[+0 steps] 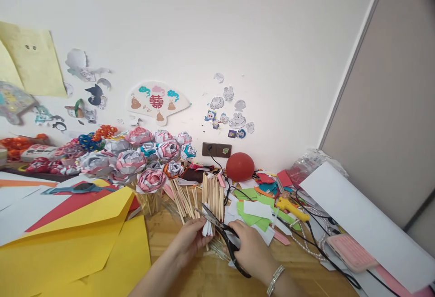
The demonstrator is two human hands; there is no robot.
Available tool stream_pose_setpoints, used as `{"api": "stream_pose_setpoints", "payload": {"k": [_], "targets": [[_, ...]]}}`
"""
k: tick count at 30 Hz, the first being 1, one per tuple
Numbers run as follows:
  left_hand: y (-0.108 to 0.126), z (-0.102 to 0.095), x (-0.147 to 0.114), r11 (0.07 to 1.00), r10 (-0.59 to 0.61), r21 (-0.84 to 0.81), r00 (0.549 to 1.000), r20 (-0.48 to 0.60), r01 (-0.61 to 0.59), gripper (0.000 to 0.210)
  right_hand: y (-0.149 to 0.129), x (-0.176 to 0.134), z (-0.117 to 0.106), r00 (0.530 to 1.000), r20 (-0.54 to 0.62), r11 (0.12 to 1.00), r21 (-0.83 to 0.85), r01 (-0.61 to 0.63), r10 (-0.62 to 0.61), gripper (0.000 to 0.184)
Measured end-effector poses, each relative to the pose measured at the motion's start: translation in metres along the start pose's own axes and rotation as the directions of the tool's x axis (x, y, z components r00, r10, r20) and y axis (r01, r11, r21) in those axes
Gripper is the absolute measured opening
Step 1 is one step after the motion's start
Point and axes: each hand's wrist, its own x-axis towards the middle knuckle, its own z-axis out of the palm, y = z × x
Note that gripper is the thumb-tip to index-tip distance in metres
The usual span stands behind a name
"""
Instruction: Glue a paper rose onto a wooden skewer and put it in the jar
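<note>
My left hand [194,239] pinches a small folded piece of white paper [207,229], its layers fanned at the lower end. In my right hand [249,247] is a pair of black-handled scissors [222,229], fingers wrapped round the handles. The blades reach left across the upper part of the white paper; whether they are cutting into it I cannot tell. Just behind both hands lies a row of thin wooden sticks [213,190]. To the left stands a bunch of folded paper flowers [151,180] in pink, white and blue.
Yellow paper sheets [78,238] cover the table's left side, with a blue watch [84,188] behind them. On the right are green paper scraps [253,215], a yellow glue gun [292,209], cables and a pink keyboard-like object [351,251]. A red balloon [240,166] rests by the wall.
</note>
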Motion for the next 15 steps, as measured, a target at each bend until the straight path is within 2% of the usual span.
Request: {"api": "stream_pose_setpoints", "payload": {"k": [9, 12, 15], "targets": [[-0.003, -0.001, 0.003, 1.0, -0.013, -0.006, 0.999, -0.04, 0.013, 0.022, 0.0, 0.002, 0.009, 1.0, 0.002, 0.995, -0.102, -0.012, 0.013, 0.025], [-0.003, 0.0, 0.003, 1.0, -0.001, -0.015, 0.999, -0.033, 0.0, 0.022, 0.003, 0.003, 0.012, 0.999, 0.01, 0.989, -0.144, -0.031, 0.033, 0.018], [-0.001, 0.001, 0.003, 1.0, 0.021, -0.023, 1.0, -0.009, -0.022, 0.021, 0.007, 0.007, 0.014, 0.999, -0.03, 0.989, -0.144, -0.043, 0.039, 0.021]]}}
